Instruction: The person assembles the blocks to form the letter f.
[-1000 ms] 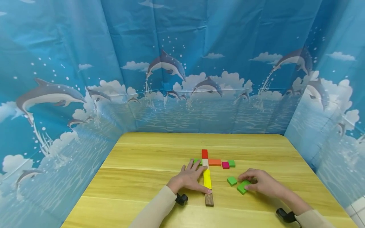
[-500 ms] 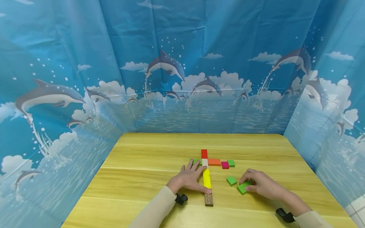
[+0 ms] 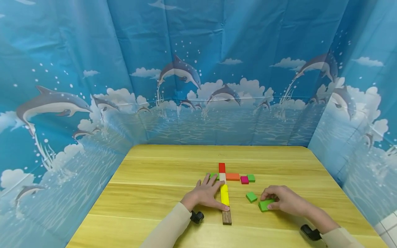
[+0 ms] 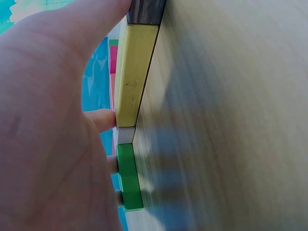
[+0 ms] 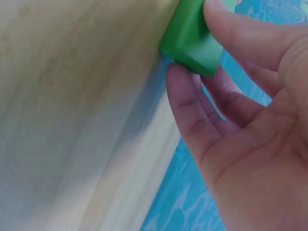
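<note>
My left hand (image 3: pixel 205 196) lies with spread fingers over a cross of flat coloured blocks. Its fingertips touch the left green block (image 4: pixel 129 178) and the seam of the white block (image 3: pixel 222 176) and yellow block (image 3: pixel 224 196). The thumb rests where the yellow meets a dark brown wooden block (image 3: pixel 227 218). A red block (image 3: pixel 222 167) tops the cross, and an orange block (image 3: pixel 232 176) forms its right arm. On the right, my right hand (image 3: pixel 288 200) pinches a green rectangular block (image 3: pixel 263 206) between thumb and fingers, close over the table.
A small green square block (image 3: pixel 251 197) lies between the cross and my right hand. Past the orange block sit a magenta block (image 3: pixel 244 180) and another green square block (image 3: pixel 251 177), side by side. A dolphin-printed blue curtain (image 3: pixel 186 127) rises behind the wooden table (image 3: pixel 161 165).
My right fingers have closed in on the far side of the green rectangular block, and it has turned so its long side runs more left to right. My left hand has stayed put.
</note>
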The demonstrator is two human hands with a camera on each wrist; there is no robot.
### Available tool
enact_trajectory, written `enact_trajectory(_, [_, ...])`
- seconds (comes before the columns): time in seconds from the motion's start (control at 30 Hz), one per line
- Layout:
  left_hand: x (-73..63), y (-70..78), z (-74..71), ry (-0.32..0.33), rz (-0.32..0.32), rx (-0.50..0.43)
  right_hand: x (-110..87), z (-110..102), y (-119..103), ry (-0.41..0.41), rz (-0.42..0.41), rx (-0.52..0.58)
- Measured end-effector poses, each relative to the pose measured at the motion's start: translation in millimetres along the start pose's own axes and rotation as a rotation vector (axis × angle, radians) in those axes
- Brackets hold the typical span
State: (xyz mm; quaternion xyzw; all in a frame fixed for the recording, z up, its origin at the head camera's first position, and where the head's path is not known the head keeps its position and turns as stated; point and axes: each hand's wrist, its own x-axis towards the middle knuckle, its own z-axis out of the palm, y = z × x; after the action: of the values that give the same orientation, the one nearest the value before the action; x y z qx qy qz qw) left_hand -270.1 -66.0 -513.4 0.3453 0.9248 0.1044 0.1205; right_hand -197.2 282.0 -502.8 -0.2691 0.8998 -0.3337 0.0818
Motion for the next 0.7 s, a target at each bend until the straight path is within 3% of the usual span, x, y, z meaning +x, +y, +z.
enact_trajectory(0.33, [0.8, -0.5, 0.6, -0.012, -0.006, -0.001, -2.4, -9, -5, -0.073, -0.040, 0.048])
enact_trajectory(0.7, [-0.5, 0.3, 0.2, -0.001, 0.001, 0.006, 0.6, -13, -3, -0.015, -0.038, 0.065])
